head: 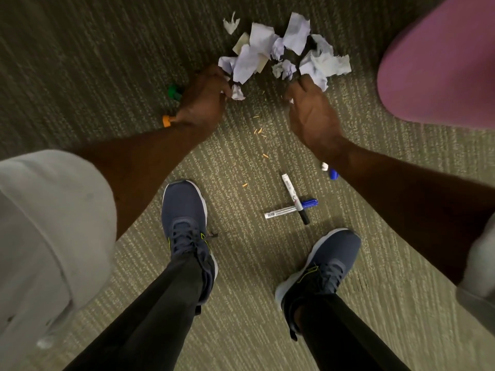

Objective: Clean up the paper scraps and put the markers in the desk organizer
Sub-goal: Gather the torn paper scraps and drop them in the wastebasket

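There is one view, from a wide-angle camera worn on the person's head. It looks almost straight down at the carpeted floor (80, 62), tipped a little forward. The person's own legs and shoes (184, 210) rise from the bottom edge. The arms reach in from the lower left and from the right edge. The left hand (203, 100) and right hand (310, 113) sit in the upper middle, close enough to show knuckles, at the paper scraps (267, 46) near the top edge. The markers (290, 195) lie mid-frame. A pink seat (442, 62) is cut off by the upper right corner.
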A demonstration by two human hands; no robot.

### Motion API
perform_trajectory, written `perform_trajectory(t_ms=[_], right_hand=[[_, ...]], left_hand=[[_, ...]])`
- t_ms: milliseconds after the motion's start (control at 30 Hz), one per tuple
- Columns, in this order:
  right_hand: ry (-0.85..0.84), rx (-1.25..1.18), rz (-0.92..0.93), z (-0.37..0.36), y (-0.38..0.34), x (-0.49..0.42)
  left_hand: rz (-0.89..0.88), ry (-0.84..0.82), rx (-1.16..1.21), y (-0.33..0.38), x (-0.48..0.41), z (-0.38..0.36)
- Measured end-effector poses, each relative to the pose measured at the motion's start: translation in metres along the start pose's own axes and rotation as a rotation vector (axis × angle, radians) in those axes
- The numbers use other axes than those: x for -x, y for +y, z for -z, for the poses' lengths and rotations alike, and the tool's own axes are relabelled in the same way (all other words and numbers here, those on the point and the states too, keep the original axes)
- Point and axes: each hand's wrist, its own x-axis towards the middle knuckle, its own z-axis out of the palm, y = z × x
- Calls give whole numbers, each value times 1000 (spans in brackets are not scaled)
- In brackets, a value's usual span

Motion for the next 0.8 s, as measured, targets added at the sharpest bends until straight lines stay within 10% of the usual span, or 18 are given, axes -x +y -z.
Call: perform_trajectory(t_ms=[800], right_hand=[[-36,-99,-26,34,-15,-5]], left_hand=[[69,-127,-71,36,-11,19]])
